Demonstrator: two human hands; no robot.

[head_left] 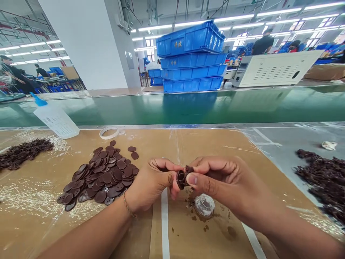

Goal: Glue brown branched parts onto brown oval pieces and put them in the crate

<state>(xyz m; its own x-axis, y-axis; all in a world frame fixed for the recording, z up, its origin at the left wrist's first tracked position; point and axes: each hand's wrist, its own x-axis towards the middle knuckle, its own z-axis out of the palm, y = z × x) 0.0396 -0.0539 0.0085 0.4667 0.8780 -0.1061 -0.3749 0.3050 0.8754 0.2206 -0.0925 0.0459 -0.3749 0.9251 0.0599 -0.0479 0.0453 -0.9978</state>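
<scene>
My left hand (pixel 151 183) and my right hand (pixel 221 183) meet over the cardboard-covered bench, both pinched on a small dark brown rose-like piece (pixel 183 177) made of curled discs. A heap of flat dark brown oval discs (pixel 101 176) lies just left of my left hand. Under my right thumb stands a small clear dish (pixel 204 205) with brown glue smears around it.
A squeeze bottle with a blue tip (pixel 55 118) and a tape ring (pixel 109 132) lie at the bench's far edge. Dark brown piles sit at the far left (pixel 23 153) and far right (pixel 323 178). Beyond runs a green conveyor (pixel 188 108) with stacked blue crates (pixel 192 57).
</scene>
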